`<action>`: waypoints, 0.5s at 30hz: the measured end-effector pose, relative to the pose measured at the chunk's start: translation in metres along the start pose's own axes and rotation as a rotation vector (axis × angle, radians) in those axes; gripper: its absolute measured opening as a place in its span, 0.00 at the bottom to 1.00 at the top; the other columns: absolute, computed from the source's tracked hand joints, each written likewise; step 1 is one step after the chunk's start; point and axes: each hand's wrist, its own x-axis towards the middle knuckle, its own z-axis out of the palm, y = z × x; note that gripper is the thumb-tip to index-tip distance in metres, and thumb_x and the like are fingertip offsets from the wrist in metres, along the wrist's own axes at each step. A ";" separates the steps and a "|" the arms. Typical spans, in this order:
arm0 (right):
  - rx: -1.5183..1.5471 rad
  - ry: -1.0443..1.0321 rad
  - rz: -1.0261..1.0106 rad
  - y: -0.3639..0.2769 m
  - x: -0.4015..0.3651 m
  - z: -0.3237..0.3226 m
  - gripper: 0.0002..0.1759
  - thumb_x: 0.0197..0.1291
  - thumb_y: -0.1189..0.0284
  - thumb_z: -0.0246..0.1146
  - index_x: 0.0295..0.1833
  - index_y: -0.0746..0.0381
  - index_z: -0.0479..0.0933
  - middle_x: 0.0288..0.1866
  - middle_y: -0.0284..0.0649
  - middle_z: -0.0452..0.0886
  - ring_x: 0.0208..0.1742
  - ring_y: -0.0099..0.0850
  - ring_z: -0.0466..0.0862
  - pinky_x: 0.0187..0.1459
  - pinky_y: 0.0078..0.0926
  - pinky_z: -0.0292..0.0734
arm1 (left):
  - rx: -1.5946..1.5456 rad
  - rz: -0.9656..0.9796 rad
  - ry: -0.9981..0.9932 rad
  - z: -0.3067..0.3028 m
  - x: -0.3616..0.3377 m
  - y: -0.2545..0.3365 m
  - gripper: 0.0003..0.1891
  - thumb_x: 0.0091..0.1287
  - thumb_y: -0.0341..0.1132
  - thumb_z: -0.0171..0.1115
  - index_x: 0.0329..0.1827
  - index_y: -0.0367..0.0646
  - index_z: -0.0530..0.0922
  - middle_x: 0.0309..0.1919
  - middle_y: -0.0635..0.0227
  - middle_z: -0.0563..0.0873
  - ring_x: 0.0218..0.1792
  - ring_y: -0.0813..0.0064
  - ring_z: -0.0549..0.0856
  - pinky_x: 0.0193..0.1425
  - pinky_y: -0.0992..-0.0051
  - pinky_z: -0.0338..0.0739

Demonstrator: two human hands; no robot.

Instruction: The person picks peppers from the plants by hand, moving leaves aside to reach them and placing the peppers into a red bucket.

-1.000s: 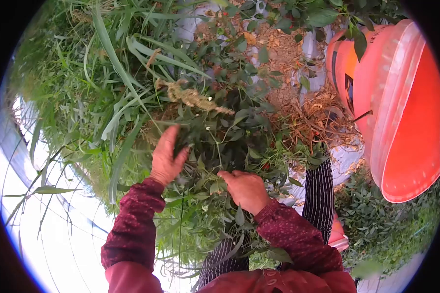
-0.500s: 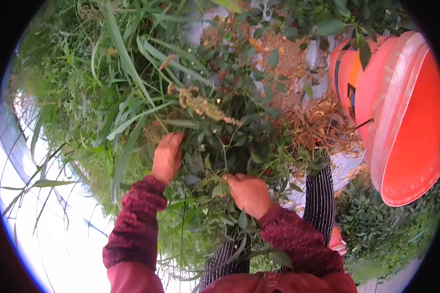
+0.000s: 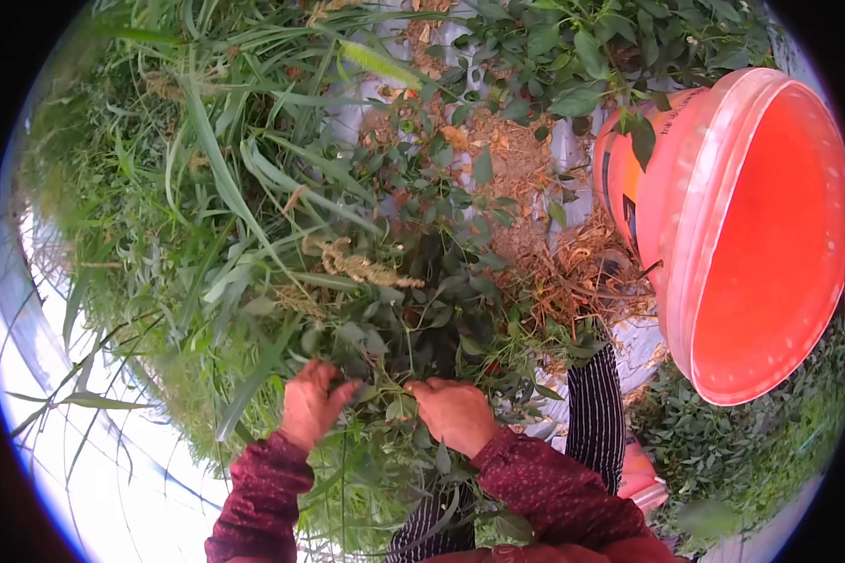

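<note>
The leafy plant [image 3: 413, 345] spreads between the left hand [image 3: 314, 403] and right hand [image 3: 453, 414], and beyond. Both are half-curled; any grip is unclear.

Bright daylight with blown-out white glare [image 3: 131, 479] at lower left, fisheye curvature and black corners.
</note>
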 end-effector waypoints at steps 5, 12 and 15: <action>-0.090 0.086 -0.056 0.004 -0.002 0.014 0.22 0.51 0.72 0.57 0.55 0.57 0.73 0.30 0.38 0.75 0.34 0.38 0.80 0.35 0.36 0.75 | -0.121 0.155 0.156 -0.023 0.034 0.054 0.07 0.58 0.31 0.63 0.35 0.37 0.76 0.29 0.56 0.79 0.28 0.55 0.80 0.32 0.66 0.76; -0.146 0.073 -0.063 0.005 -0.007 0.018 0.26 0.51 0.73 0.57 0.60 0.57 0.71 0.28 0.38 0.76 0.28 0.37 0.80 0.30 0.34 0.75 | -0.042 0.587 0.321 0.037 0.217 0.082 0.14 0.50 0.20 0.53 0.39 0.39 0.79 0.34 0.55 0.80 0.35 0.53 0.81 0.41 0.61 0.77; -0.115 0.012 -0.015 0.008 -0.008 0.016 0.27 0.51 0.73 0.58 0.61 0.57 0.70 0.28 0.38 0.77 0.28 0.36 0.79 0.29 0.33 0.75 | 0.277 0.211 0.199 0.056 0.282 0.067 0.09 0.50 0.26 0.57 0.32 0.40 0.82 0.33 0.52 0.83 0.36 0.50 0.82 0.43 0.61 0.78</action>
